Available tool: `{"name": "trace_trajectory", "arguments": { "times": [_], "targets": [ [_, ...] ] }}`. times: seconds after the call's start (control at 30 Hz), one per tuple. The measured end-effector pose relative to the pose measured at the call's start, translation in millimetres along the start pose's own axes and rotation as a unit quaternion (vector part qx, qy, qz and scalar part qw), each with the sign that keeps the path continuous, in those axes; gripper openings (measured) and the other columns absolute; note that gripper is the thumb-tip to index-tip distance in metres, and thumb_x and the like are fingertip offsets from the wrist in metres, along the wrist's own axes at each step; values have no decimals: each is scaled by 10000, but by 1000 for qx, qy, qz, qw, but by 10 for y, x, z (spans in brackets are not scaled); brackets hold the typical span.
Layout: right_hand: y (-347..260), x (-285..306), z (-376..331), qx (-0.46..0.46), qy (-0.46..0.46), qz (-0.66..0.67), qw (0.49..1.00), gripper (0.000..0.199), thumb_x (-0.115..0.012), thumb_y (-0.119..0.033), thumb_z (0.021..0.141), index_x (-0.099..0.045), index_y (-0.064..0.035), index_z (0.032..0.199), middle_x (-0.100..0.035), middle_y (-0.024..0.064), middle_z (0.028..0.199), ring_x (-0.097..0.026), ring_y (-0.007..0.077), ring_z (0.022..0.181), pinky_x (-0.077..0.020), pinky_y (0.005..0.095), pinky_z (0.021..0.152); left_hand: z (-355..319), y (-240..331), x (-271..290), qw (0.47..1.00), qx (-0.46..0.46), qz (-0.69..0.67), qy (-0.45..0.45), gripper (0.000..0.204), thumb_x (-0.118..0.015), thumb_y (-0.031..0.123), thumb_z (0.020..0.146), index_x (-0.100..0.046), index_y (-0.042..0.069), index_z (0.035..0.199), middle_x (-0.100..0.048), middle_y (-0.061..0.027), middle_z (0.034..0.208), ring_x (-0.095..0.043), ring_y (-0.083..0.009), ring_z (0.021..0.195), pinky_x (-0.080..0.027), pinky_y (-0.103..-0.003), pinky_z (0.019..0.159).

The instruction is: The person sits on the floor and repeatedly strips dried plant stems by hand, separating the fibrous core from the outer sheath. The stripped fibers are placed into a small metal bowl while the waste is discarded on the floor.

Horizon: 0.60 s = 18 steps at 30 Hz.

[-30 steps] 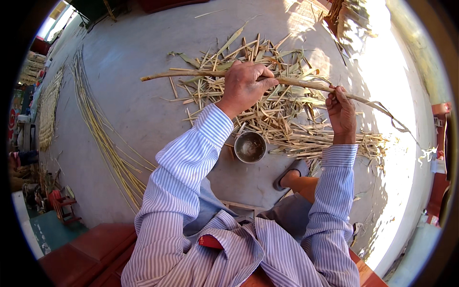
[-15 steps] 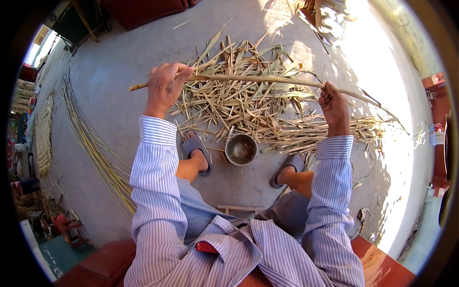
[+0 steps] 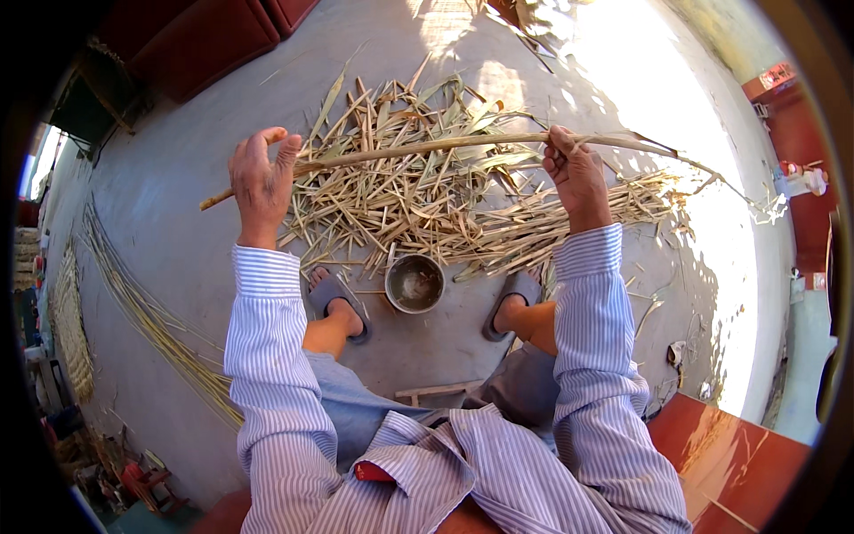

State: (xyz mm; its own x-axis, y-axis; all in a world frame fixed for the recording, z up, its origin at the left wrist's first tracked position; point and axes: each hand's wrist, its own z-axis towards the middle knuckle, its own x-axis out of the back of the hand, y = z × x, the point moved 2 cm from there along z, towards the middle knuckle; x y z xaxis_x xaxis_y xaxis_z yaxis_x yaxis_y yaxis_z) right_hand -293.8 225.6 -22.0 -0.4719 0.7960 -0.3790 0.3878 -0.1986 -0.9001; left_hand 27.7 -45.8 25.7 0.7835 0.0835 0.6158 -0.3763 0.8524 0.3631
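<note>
A long, dry reed stalk stretches across in front of me, thin and branching at its right end. My right hand pinches it between thumb and fingers, near some loose leaf sheath. My left hand is at the thicker end, thumb and forefinger spread apart; the stalk passes behind this hand, and whether the lower fingers touch it is hidden. Below the stalk lies a heap of dry leaf strips. A bundle of stripped pieces extends to its right. A metal pot holding murky liquid stands between my feet.
Long thin stems lie on the floor at left, beside a woven mat. A dark red sofa stands far left. A small wooden bar sits before my lap; a reddish-brown surface is at lower right.
My left hand has loosened from a closed grip, its thumb and forefinger now apart. My right hand has slid slightly up beside the stalk's leaf sheath. The whole view has shifted.
</note>
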Motion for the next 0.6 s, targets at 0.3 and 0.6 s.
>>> {"name": "trace_trajectory", "arguments": {
  "times": [0.3,0.6],
  "targets": [
    [-104,111,-19,5,49,36,998,205,-649,-196,922,-634,7,945,-638,27,786,-581,67,648,-469,158,549,-196,-53,-273,943,-62,164,-283,334,-688,376,813,-643,70,939,-615,-81,800,-574,-263,789,-385,-380,715],
    [330,-534,-399,-77,-56,15,995,285,-639,-303,937,-625,-21,974,-667,59,865,-651,126,769,-528,232,633,-231,1170,-785,979,-171,35,-109,341,-647,416,855,-604,78,845,-615,-53,762,-583,-237,711,-423,-368,647]
  ]
}}
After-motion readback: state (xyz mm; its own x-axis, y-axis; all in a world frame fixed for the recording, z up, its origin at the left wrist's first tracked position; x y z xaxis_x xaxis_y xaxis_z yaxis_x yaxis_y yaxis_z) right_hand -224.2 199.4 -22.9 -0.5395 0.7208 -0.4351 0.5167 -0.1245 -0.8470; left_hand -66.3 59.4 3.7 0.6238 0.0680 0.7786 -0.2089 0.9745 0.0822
